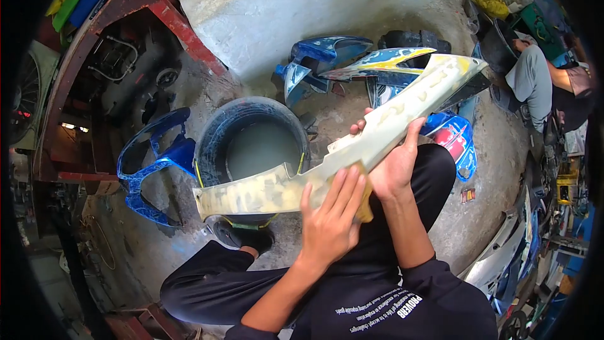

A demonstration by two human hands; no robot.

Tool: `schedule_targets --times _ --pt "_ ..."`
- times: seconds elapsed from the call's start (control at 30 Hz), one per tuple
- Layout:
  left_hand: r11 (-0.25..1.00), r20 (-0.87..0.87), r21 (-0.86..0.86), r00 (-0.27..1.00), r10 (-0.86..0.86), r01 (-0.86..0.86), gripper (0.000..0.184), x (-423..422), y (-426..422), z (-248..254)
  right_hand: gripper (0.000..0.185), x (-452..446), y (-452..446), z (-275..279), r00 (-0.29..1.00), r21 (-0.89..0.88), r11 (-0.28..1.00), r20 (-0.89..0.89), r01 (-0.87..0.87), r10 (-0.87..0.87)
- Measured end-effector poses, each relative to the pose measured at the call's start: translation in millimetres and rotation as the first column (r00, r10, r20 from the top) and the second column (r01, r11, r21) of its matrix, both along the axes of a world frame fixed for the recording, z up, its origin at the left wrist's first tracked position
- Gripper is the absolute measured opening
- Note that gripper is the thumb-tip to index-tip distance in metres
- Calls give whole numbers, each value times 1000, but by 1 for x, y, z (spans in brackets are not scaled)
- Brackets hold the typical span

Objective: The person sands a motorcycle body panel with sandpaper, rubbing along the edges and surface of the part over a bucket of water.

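A long motorcycle body panel (402, 110), cream and patchy as if sanded, lies diagonally across my lap and over the rim of a dark bucket (211, 132) of cloudy water. My right hand (396, 167) supports it from below, thumb on the near edge and fingertips showing past the far edge. With fingers laid along the panel, my left hand (333, 217) presses a tan, sponge-like pad (363, 208) against its middle. The pad is partly hidden under the fingers.
Blue motorcycle panels (330, 50) lie beyond the bucket. A blue fairing frame (157, 167) is left; a blue-red panel (454, 141) lies by my right knee. A red metal frame (94, 44) stands left, a pale wall (302, 6) behind. Another person (535, 82) sits at right.
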State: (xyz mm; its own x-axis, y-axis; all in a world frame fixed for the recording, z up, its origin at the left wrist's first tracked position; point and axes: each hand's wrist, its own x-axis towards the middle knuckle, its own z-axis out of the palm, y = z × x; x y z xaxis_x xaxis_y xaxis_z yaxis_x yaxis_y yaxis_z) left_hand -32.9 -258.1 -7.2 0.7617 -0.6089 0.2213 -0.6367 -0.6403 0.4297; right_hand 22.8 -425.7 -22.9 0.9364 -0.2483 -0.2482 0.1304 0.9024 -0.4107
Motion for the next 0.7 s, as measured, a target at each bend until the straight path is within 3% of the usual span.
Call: schedule_targets --times 0.13,0.27,0.33,0.43,0.47,0.53,0.63,0.7 --pt "997 46 69 998 40 -43 81 -17 25 -9 93 0 10 9 999 5 999 2 32 -32" --pt "996 81 81 996 38 -44 79 10 -10 21 95 -2 7 4 997 -36 999 79 1 1" --pt "999 76 -48 997 11 -7 78 29 -31 31 97 -3 2 -2 974 84 988 198 -132 113" --pt "999 107 -46 994 -15 20 79 35 -33 34 97 -3 -8 -9 952 119 972 257 -204 168" --pt "999 97 -31 995 -36 39 80 34 -29 35 97 -3 -7 -6 952 120 972 258 -200 164" --pt "999 91 4 994 -53 53 81 22 -5 28 97 -3 0 3 995 -6 999 96 -40 41" --pt "997 59 50 996 -63 60 82 19 0 33 91 -3 7 10 997 -60 997 66 -42 46" --pt "999 38 25 999 -33 33 80 23 -9 36 94 -2 5 6 993 -7 997 97 -71 71"
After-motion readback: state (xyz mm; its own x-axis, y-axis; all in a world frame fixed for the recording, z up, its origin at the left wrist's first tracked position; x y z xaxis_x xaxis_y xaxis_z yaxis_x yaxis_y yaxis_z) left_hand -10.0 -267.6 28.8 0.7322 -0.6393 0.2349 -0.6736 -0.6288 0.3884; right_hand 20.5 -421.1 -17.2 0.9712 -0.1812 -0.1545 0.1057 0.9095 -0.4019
